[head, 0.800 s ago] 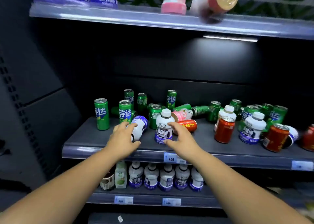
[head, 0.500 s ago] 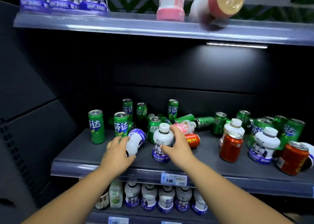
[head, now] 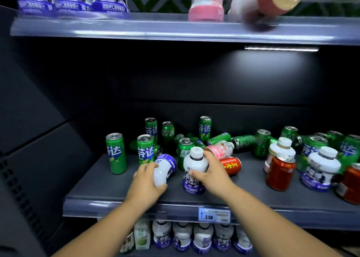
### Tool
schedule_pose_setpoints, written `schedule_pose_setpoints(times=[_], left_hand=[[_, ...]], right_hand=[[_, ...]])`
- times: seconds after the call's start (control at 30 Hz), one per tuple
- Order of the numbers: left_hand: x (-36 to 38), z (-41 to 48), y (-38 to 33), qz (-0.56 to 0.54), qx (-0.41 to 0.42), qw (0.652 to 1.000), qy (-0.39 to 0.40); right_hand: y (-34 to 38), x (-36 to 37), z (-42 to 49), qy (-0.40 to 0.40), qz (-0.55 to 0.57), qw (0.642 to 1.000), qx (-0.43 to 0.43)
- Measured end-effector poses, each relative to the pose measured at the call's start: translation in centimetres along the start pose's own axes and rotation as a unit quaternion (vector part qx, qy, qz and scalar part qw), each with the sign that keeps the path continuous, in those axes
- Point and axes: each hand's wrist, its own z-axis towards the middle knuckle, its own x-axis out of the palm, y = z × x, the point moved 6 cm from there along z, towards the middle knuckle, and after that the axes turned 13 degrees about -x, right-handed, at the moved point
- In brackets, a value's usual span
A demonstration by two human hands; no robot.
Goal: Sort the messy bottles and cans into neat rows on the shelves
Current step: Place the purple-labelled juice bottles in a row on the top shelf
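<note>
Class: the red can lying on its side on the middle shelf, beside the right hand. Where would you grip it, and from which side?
Probably grip the red can round the middle of its body, from above and in front. It lies on its side, so its curved wall faces up, and a pink bottle lies close behind it. The right hand, nearest, holds a white bottle.

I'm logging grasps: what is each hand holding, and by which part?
The left hand grips the tipped white bottle at its white top end; the right hand grips the upright white bottle around its middle.
</note>
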Motion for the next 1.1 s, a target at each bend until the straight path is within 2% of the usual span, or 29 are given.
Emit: schedule_pose_setpoints(times=[0.17, 0.37, 0.53, 0.73, 1.1], left_hand=[[-2.2, 1.3, 0.0, 0.004, 0.048, 0.998, 0.044], [-6.8, 1.8, -1.6, 0.042, 0.106, 0.993, 0.044], [-7.7, 1.8, -1.8, 0.002, 0.144, 0.988, 0.061], [-4.4, 1.5, 2.0, -0.184, 0.079, 0.974, 0.106], [-2.7, 1.9, 3.5, -0.225, 0.081, 0.965, 0.108]], right_hand=[[1.2, 0.8, -0.4, -0.002, -0.009, 1.0, 0.001], [2.7, 2.1, -1.0, 0.006, 0.01, 1.0, 0.011], [4.0, 3.6, -1.5, 0.026, 0.022, 0.999, 0.012], [4.5, 5.5, -1.9, 0.013, 0.038, 0.999, 0.003], [4.5, 6.4, -2.3, -0.006, 0.054, 0.999, 0.007]])
